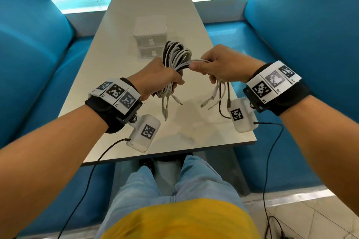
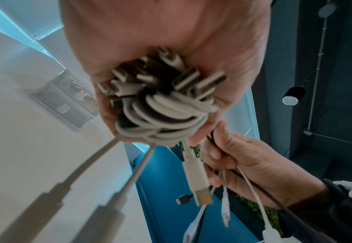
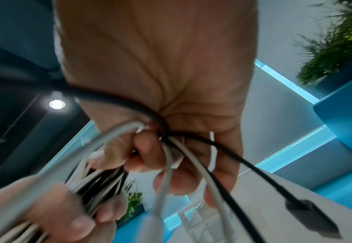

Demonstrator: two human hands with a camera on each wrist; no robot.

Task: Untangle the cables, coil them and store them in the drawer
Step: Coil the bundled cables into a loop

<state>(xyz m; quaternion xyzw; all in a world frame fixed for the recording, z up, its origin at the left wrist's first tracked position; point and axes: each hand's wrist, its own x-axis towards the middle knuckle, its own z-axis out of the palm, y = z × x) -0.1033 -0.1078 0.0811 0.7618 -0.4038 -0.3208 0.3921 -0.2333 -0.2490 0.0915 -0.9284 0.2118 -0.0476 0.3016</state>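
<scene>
A coiled bundle of white and black cables [image 1: 175,58] is held above the table, and my left hand [image 1: 159,78] grips its lower part in a fist. Its loops and plugs [image 2: 164,92] fill the left wrist view. My right hand [image 1: 219,66] pinches several loose strands [image 1: 200,61] that run out of the bundle. Their free ends [image 1: 215,97] hang below its fingers [image 3: 143,152], white ones and a black one [image 3: 233,154]. A small white two-drawer box [image 1: 150,40] with rabbit-shaped knobs stands behind the cables, both drawers closed.
The pale table [image 1: 124,31] runs away from me between two blue sofas [image 1: 29,48] [image 1: 303,25]. My knees in light jeans [image 1: 174,186] sit under its near edge. Thin black camera leads [image 1: 272,151] hang from both wrists.
</scene>
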